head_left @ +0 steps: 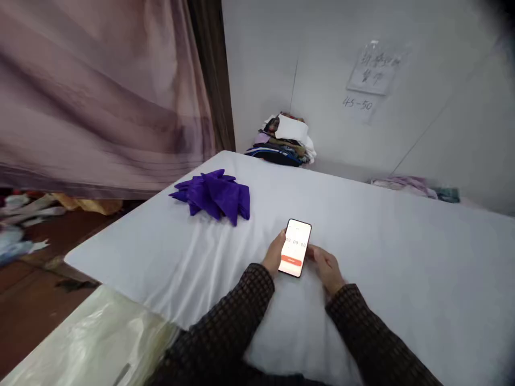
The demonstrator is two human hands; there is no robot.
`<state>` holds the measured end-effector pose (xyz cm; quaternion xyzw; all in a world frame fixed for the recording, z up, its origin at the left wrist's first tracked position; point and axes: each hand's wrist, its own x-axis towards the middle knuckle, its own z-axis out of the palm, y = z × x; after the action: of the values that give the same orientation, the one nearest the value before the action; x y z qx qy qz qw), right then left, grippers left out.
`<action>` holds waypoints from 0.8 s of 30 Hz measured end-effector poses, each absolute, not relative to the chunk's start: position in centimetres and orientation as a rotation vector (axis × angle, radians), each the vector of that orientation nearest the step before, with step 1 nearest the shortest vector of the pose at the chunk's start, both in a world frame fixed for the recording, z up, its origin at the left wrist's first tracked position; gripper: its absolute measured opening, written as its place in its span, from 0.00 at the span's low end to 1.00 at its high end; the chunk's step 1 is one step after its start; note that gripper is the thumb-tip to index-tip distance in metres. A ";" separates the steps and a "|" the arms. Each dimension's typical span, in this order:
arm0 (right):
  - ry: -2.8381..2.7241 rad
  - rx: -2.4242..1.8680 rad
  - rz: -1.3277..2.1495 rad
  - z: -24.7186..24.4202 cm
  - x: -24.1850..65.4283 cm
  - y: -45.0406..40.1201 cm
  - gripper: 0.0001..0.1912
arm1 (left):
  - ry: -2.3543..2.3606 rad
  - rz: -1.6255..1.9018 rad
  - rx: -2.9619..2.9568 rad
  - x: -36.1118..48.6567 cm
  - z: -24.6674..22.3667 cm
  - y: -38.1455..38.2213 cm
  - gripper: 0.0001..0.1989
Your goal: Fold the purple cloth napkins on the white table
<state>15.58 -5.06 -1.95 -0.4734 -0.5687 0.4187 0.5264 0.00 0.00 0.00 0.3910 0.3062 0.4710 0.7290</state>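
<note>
A smartphone [294, 249] with a lit white screen, a row of zeros and an orange button is held above the white-covered table [382, 257]. My left hand [275, 253] grips its left edge, thumb along the side. My right hand [326, 267] is at the phone's right edge with its fingers bent and touching it; part of them is hidden behind the phone. Beyond the hands to the left, a crumpled bunch of purple cloth [217, 194] lies on the table.
Folded clothes [284, 140] are piled past the table's far edge by the wall, with more fabric [414, 186] to the right. A pink curtain [104, 96] hangs at left. Clear plastic sheeting [104, 338] covers a surface at front left. Handwritten paper [373, 72] is on the wall.
</note>
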 end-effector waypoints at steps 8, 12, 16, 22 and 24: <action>-1.338 -1.230 0.961 -1.5 15.7 -5.3 0.23 | 0.689 1.023 0.806 -0.3 0.6 -0.2 0.31; -1.349 -1.234 0.958 -1.4 15.6 -5.2 0.23 | 0.661 1.014 0.804 -0.5 0.7 -0.3 0.32; -1.366 -1.241 0.972 -1.1 15.6 -5.1 0.24 | 0.682 0.991 0.805 -0.6 0.5 -0.3 0.32; -1.337 -1.416 0.950 -1.0 16.0 -5.4 0.26 | 0.715 0.888 0.770 -1.9 1.8 -0.6 0.34; -1.339 -1.453 0.952 -1.3 16.1 -5.4 0.26 | 0.739 0.882 0.782 -3.5 2.8 -0.7 0.35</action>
<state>16.14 -5.41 -1.29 -0.5893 -0.5433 0.3862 0.4566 -3.46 -0.71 2.80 0.3600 0.3406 0.4065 0.7676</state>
